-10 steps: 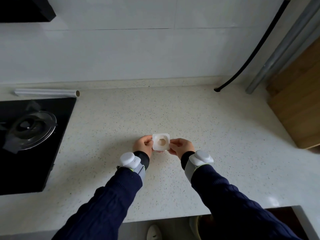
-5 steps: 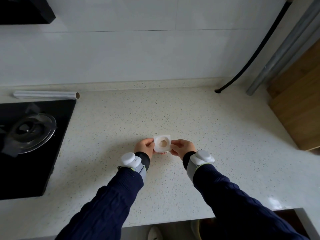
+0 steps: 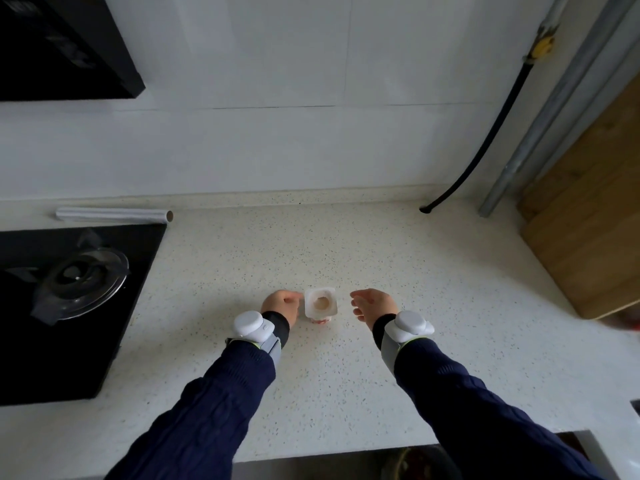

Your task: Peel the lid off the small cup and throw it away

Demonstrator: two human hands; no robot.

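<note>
The cup (image 3: pixel 320 304) stands on the table (image 3: pixel 398 271); left hand (image 3: pixel 282 304) fingers pinch its rim, right hand (image 3: pixel 372 304) fingers spread, apart.

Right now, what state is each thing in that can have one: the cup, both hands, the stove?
small cup: upright on the countertop, lid seemingly still on.
left hand: fingers curled, touching the cup's left edge.
right hand: open, empty, apart from the cup.
stove burner: no flame visible.
roll: lying flat by the wall.
</note>
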